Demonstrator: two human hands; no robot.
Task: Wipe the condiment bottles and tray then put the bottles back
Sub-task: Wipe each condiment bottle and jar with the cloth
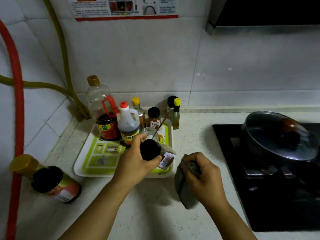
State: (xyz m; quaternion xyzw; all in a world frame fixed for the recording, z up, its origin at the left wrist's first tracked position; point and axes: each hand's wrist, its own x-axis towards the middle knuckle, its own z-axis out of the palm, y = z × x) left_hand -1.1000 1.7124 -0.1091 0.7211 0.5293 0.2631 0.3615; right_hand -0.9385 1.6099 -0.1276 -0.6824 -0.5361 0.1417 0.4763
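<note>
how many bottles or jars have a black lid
4: one gripped by the left hand, the held jar; one jar lying at the counter's left edge; a spice jar and another jar behind the tray. Others may be hidden.

The back of the tray is crowded by upright bottles, its front left is left bare, open counter is offered toward the viewer, and the flanks are hemmed by two jars and the stove.
</note>
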